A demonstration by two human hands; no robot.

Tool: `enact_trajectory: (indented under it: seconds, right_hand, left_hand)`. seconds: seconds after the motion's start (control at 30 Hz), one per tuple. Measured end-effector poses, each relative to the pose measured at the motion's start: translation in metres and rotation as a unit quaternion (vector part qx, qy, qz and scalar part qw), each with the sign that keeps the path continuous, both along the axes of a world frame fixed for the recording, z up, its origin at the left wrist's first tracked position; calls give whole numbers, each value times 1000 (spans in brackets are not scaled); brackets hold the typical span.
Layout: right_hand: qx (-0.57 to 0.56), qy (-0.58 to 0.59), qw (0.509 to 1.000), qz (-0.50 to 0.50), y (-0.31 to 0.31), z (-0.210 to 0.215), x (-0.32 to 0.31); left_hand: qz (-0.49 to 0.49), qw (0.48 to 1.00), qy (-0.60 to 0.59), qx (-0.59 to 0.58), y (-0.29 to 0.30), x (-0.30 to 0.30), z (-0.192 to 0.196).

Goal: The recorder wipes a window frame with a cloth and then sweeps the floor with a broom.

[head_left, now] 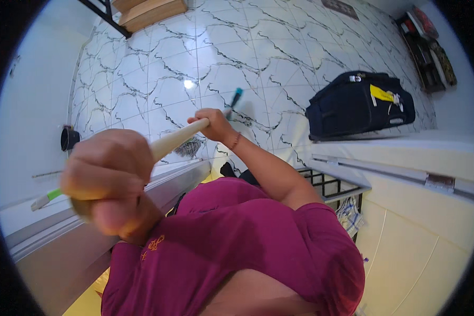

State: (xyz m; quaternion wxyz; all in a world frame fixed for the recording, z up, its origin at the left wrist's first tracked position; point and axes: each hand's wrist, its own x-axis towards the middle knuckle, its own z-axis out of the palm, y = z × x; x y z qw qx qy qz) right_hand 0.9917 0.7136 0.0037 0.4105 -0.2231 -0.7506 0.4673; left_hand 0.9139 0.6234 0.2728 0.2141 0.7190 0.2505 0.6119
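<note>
Both of my hands are closed round a long cream-coloured pole (176, 142). My left hand (110, 176) grips its upper end, close to the camera and a little blurred. Lower down, my right hand (215, 125) wraps round the shaft, a thin bracelet on its wrist. Beyond the right hand, the pole runs to a narrow teal-and-dark head (237, 97) at the marble-patterned floor (224, 58). Whether that head is a squeegee or a brush I cannot tell.
A dark suitcase (347, 108) with a yellow tag is on the right. A rack (424, 50) stands far right, wooden furniture (152, 11) far left. A black bin (69, 138) is by the left wall. Grey shaggy material (188, 148) and a door frame (384, 168) are nearby.
</note>
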Motion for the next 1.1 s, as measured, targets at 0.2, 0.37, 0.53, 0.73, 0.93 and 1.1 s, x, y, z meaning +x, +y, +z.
enact_trajectory:
  seconds: [0.2, 0.37, 0.53, 0.73, 0.93, 1.1]
  right_hand:
    - [34, -100, 992, 69, 5, -13, 36]
    - [36, -66, 991, 115, 49, -50, -2]
    - [13, -18, 981, 195, 89, -39, -57]
    - [66, -57, 970, 227, 104, 5, -29]
    - [35, -142, 968, 205, 135, -41, 21]
    - [25, -126, 958, 255, 150, -57, -40]
  left_hand:
    - [96, 964, -229, -96, 5, -28, -18]
    - [224, 953, -170, -116, 24, -15, -47]
    - [266, 954, 35, -134, 49, -7, -32]
    - [205, 977, -43, -42, 53, -16, 6]
    - [234, 930, -211, -188, 72, -24, -54]
    - [272, 928, -173, -190, 92, -50, -55]
